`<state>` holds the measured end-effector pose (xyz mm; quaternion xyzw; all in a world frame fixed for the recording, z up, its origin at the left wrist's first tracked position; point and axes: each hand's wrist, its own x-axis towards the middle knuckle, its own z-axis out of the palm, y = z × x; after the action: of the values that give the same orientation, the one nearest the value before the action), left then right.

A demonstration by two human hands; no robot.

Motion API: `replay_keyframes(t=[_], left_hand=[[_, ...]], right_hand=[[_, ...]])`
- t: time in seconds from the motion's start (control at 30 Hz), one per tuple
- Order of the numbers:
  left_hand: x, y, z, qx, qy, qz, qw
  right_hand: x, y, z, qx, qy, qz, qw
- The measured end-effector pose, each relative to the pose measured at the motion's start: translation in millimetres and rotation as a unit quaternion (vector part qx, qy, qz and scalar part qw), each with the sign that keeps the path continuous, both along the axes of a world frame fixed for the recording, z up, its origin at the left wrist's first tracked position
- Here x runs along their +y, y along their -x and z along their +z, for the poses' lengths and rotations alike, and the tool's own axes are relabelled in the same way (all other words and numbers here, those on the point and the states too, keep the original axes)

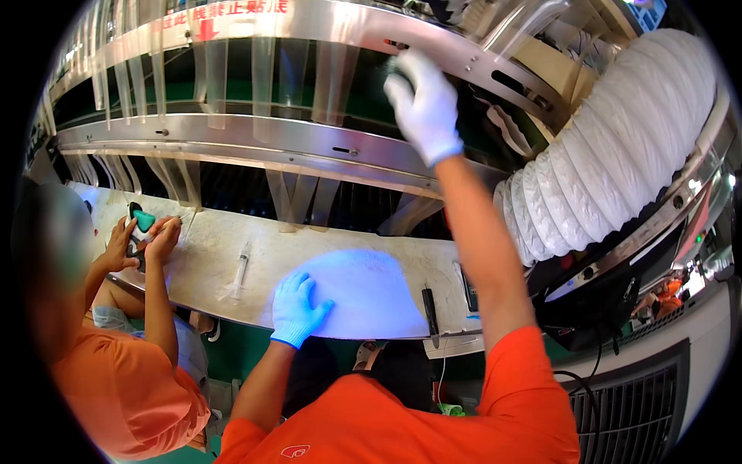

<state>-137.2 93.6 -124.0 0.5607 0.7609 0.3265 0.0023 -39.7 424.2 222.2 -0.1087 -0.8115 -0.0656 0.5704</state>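
My left hand point(300, 308), in a knitted glove tinted blue by the light, lies palm down on the worktop point(212, 240) with its fingers spread. It rests at the left edge of a bright blue-violet patch of light. My right hand point(425, 104), in a white glove, is raised in front of the upper metal rail point(440, 50) of the conveyor. Motion smears its fingers; something small and dark shows beside the fingertips, but I cannot make it out. A syringe point(243, 267) lies left of my left hand, and a black pen-like tool point(430, 313) lies to the right.
Clear plastic strips point(263, 77) hang from the rails over the dark green conveyor belt point(297, 73). A thick white flexible duct point(610, 147) curves down at the right. On the left, a co-worker in orange point(127, 387) holds a shoe point(140, 232) with green parts over the worktop.
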Motion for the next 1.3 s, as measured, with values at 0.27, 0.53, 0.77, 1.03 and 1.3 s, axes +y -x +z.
replay_keyframes(t=[0.27, 0.53, 0.77, 1.03, 1.3], left_hand=[[21, 0, -2, -0.056, 0.007, -0.067, 0.996], [186, -21, 178, -0.116, -0.219, -0.263, 0.933], [410, -94, 288, -0.115, -0.141, -0.314, 0.932], [550, -163, 277, 0.099, 0.02, -0.298, 0.949], [548, -205, 276, 0.243, 0.002, -0.313, 0.918]], right_hand=[[-82, -206, -293, -0.038, 0.42, -0.199, 0.884], [-76, -235, -376, -0.16, 0.417, -0.286, 0.847], [-81, -242, -372, -0.104, 0.418, -0.255, 0.866], [-82, -238, -375, -0.082, 0.419, -0.231, 0.874], [-82, -254, -377, -0.069, 0.419, -0.231, 0.876]])
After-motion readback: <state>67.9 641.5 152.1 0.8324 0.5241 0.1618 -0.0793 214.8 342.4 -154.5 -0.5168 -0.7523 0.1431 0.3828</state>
